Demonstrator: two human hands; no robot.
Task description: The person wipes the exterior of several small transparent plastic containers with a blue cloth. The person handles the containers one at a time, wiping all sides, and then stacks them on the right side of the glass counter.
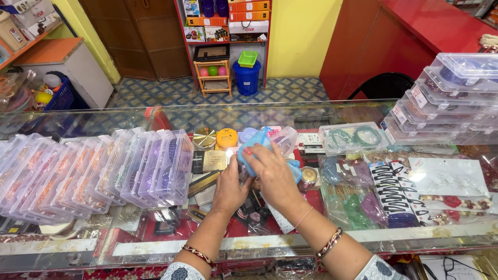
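The person is standing at a glass display counter and wiping a small clear plastic box with a light blue cloth. The box is being held up above the counter top, at centre, between the row of leaning clear boxes on the left and the stepped stack of clear boxes on the right.

The left hand is cupping the box from below, fingers curled round its lower end; the exact contact is hidden behind the right hand. The right hand is pressing the cloth onto the box, fingers closed over the bunched fabric, thumb side toward the box.

Step in hand, as a judgement: cleaning the box surface, mid-wipe. The next move is probably calling for turning the box in the left hand so an unwiped face is meeting the cloth, keeping the grip firm since smooth plastic could slip.

Bracelets on both wrists, packaged hair accessories lying near the right forearm.
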